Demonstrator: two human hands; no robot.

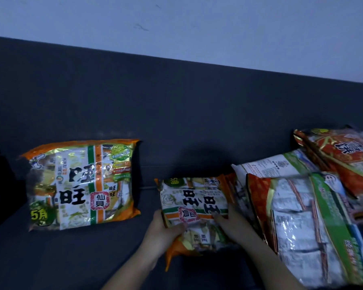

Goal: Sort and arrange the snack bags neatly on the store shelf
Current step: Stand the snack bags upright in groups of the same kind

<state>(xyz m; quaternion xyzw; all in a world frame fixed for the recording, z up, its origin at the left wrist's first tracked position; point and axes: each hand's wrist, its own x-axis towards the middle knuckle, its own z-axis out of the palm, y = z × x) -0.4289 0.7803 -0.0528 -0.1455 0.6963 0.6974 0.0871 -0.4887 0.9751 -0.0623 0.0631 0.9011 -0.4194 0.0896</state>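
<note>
An orange and white snack bag lies at the centre of the dark shelf. My left hand grips its left edge. On the bag's right side my right hand holds it with fingers curled over the top. A matching orange and white bag leans upright against the back panel at the left. To the right, a heap holds a red, green and white bag facing down, a white and green bag under it and a red bag behind.
The dark grey back panel runs across the view with a pale wall above it. Bare shelf surface lies between the left bag and the held bag. A dark shape sits at the far left edge.
</note>
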